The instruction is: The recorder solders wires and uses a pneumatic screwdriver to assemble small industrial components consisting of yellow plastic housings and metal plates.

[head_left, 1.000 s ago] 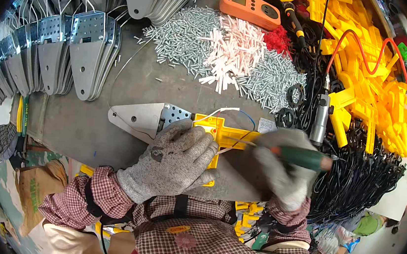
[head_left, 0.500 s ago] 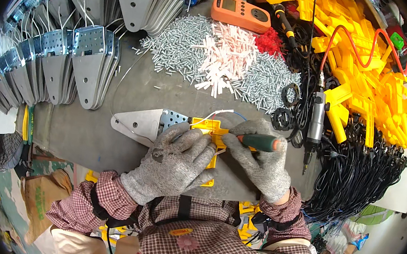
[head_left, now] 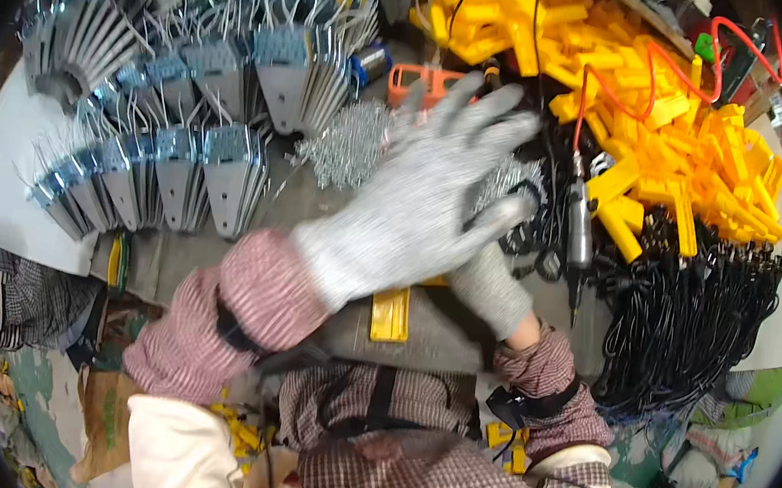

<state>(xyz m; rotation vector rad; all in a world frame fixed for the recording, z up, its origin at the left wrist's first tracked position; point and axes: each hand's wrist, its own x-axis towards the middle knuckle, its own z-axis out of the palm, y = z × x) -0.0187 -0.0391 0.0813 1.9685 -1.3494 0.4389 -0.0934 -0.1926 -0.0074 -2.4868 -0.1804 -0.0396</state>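
Observation:
My left hand (head_left: 415, 194), in a grey knit glove, is raised over the middle of the table with its fingers spread and nothing in them. It hides much of what lies beneath. Only the back and wrist of my right hand (head_left: 491, 293), gloved alike, show below it; its fingers and anything in them are hidden. Beside the right hand a yellow plastic housing (head_left: 390, 316) lies on the table, its upper part covered. Past my left fingertips sits an orange multimeter (head_left: 406, 82), partly covered. Piles of small silver screws (head_left: 348, 149) flank the hand.
Grey triangular metal brackets (head_left: 231, 180) with white wires stand in rows at left. To the right hangs a power screwdriver (head_left: 580, 231) on a red coiled hose (head_left: 651, 86). Yellow plastic parts (head_left: 670, 130) are heaped behind bundled black cables (head_left: 688, 323). A solder spool (head_left: 370, 63) stands at the back.
My left hand has left the yellow housing and risen forward and right, fingers spreading. It now covers my right fingers and the green-handled screwdriver seen there before. The whole view has shifted.

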